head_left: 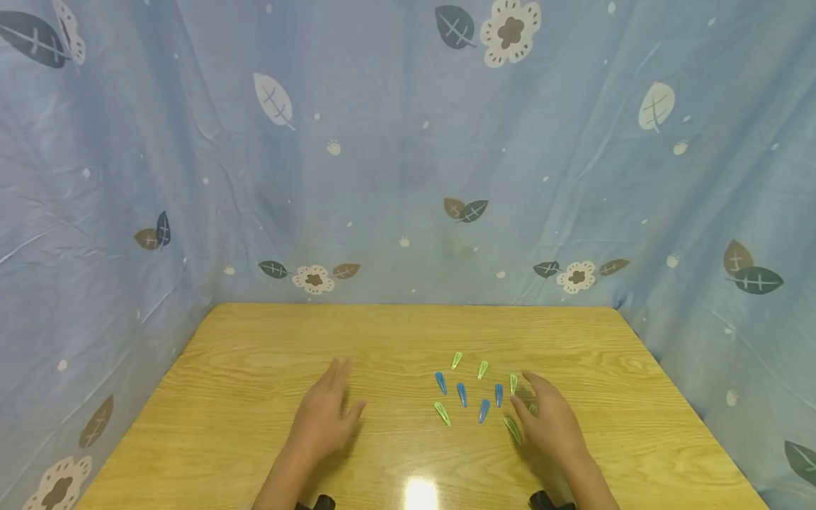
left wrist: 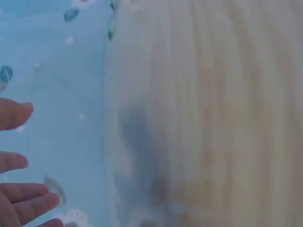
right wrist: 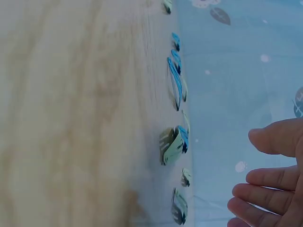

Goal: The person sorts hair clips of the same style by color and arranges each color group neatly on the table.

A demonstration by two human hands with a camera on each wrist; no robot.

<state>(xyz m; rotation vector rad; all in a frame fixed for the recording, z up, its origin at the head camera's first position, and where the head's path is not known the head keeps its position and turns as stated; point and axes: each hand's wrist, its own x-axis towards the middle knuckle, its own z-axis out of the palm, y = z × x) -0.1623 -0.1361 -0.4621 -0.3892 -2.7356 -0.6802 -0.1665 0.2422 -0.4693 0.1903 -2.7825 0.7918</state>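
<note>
Several snap hair clips, some yellow-green and some blue, lie scattered on the wooden table right of centre in the head view. Among them are a blue clip and a green clip. My right hand hovers at the right side of the group with fingers extended and nothing held. One green clip is partly hidden between its thumb and fingers, and another green clip lies just left of it. Well left of the clips, my left hand is held over the table, fingers straight, holding nothing.
The wooden table is bordered at the back and sides by a blue curtain with leaf and flower prints. A bright light reflection shows near the table's front. Dark straps or mounts are at both wrists.
</note>
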